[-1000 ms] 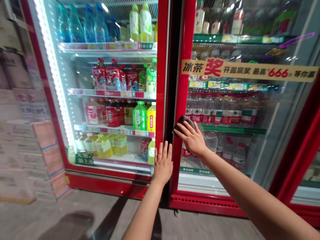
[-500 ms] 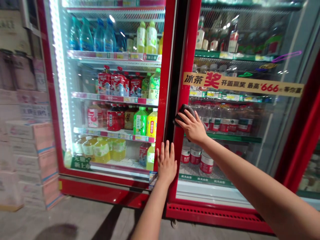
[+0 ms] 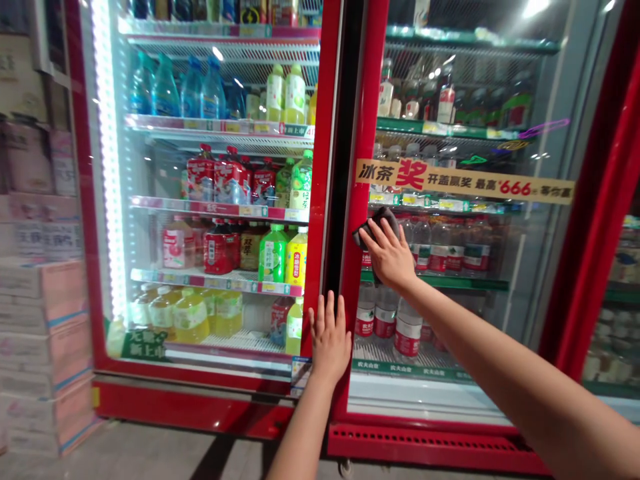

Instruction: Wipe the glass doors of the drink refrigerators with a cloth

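Observation:
My right hand [image 3: 391,259] presses a dark cloth [image 3: 386,216] against the right cooler's glass door [image 3: 465,220], beside the red door frame [image 3: 359,293]. The cloth is bunched under my fingers, and part of it is hidden by the hand. Lower down, my left hand [image 3: 330,341] lies flat with fingers spread on the red frame of the left cooler [image 3: 320,167], near the dark gap between the two coolers. It holds nothing. A tan banner strip [image 3: 465,181] with printed characters runs across the right door just above the cloth.
Bottled drinks fill shelves behind both glass doors, among them a green bottle [image 3: 273,255] and red-labelled water bottles [image 3: 407,333]. Stacked cartons [image 3: 47,333] stand left of the coolers. A red vented base [image 3: 425,445] sits above the grey floor [image 3: 160,457].
My right hand and the cloth have shifted slightly right, from the red frame edge further onto the glass. My left hand stays on the frame. The view has tilted up a little.

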The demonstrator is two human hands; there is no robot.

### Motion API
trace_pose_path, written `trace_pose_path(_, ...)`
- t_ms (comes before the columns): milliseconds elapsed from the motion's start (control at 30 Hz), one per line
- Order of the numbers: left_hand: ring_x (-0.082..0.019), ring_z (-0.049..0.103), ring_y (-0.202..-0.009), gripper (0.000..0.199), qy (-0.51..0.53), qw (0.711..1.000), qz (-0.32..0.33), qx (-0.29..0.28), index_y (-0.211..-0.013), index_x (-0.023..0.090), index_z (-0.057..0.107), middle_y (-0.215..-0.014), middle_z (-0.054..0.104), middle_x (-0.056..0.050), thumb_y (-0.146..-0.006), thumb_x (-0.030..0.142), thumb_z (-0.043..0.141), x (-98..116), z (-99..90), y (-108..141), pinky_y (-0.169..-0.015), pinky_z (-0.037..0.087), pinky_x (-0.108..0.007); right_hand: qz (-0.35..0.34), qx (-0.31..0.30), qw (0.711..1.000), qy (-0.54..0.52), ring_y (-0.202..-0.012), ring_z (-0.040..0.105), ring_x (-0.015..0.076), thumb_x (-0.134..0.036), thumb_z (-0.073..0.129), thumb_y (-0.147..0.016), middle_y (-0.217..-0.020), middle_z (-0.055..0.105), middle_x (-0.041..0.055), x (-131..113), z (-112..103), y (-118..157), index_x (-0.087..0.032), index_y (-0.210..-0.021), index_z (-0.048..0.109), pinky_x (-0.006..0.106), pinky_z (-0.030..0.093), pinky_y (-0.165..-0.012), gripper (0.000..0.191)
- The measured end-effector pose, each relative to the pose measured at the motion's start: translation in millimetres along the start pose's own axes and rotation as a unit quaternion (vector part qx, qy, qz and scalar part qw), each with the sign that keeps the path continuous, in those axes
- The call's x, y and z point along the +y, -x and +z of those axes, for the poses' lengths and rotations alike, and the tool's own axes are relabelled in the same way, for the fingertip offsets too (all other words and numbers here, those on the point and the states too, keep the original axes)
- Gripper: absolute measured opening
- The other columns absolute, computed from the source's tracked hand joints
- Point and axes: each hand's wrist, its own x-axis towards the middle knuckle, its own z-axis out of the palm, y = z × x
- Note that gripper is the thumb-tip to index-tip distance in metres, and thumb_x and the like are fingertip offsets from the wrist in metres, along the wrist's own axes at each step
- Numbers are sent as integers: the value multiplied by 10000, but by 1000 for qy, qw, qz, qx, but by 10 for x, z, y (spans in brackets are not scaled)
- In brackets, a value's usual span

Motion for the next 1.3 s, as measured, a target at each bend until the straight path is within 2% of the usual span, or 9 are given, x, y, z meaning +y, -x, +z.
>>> trace_pose_path(167, -340, 71, -1569, 937, 1, 1000, 9, -2, -1626, 199, 64, -1696, 135, -133, -880, 304, 622, 3, 14, 36, -1252, 172, -597, -164, -74, 984, -14, -1526, 257, 290, -178, 489, -928, -1628, 366, 40, -106, 120, 891, -276, -1567, 358, 583, 94, -1254, 659)
trace_pose_path(267, -345, 83, -1568, 924, 2, 1000, 23, -3, -1626, 199, 71, -1694, 144, -134, -892, 318, 620, 26, 29, 46, -1253, 159, -604, -244, -94, 965, -26, -1508, 305, 258, -186, 500, -933, -1622, 376, -2, 45, 72, 897, -324, -1562, 352, 564, 77, -1262, 661)
trace_pose_path(500, -341, 97, -1566, 974, -24, 999, 44, 3, -1624, 200, 70, -1692, 167, -131, -871, 352, 668, 172, 104, 43, -1244, 222, -589, -18, -5, 999, 27, -1522, 263, 310, -202, 520, -944, -1627, 365, 68, -38, 72, 487, -279, -1562, 370, 601, 101, -1243, 641)
trace_pose_path(700, -339, 135, -1562, 965, -31, 998, 62, 10, -1624, 203, 76, -1687, 197, -119, -882, 407, 657, 245, 117, 14, -1244, 235, -582, -228, -66, 971, 0, -1522, 269, 265, -245, 517, -951, -1640, 343, 7, 3, 116, 735, -338, -1566, 340, 591, 70, -1253, 646)
trace_pose_path(833, -342, 138, -1561, 949, -21, 997, 68, -7, -1624, 211, 104, -1690, 182, -121, -880, 404, 661, 254, 106, 31, -1246, 228, -577, -30, -27, 998, 38, -1528, 259, 273, -263, 500, -985, -1637, 349, 31, 496, -69, 695, -347, -1553, 372, 591, 120, -1246, 589)
trace_pose_path(1000, -332, 132, -1563, 954, -11, 996, 85, -8, -1624, 226, 93, -1689, 191, -114, -877, 383, 665, 255, 117, 66, -1244, 242, -572, 160, 18, 985, 63, -1547, 185, 333, -218, 501, -967, -1671, 254, 97, 607, 1, 1616, -283, -1586, 308, 608, 300, -1182, 651)
trace_pose_path(1100, -333, 122, -1565, 961, -9, 996, 93, -8, -1624, 230, 102, -1689, 191, -110, -865, 364, 677, 308, 167, 70, -1241, 245, -581, 46, -36, 997, 51, -1534, 228, 326, -136, 514, -918, -1659, 292, 88, 399, 113, 1997, -296, -1588, 301, 612, 283, -1195, 721)
trace_pose_path(1200, -335, 124, -1565, 954, -2, 995, 99, -4, -1623, 231, 125, -1690, 190, -110, -857, 354, 680, 400, 239, 75, -1240, 245, -587, -115, -101, 988, 21, -1517, 282, 265, -168, 531, -927, -1631, 365, -2, 387, 83, 1741, -372, -1557, 352, 560, 228, -1238, 686)
trace_pose_path(1300, -334, 141, -1562, 926, 7, 994, 111, -11, -1620, 239, 153, -1690, 196, -108, -862, 347, 674, 478, 281, 93, -1239, 249, -585, -47, -93, 994, 41, -1530, 253, 262, -197, 537, -938, -1644, 334, -10, 679, -56, 1338, -386, -1549, 366, 553, 199, -1246, 662)
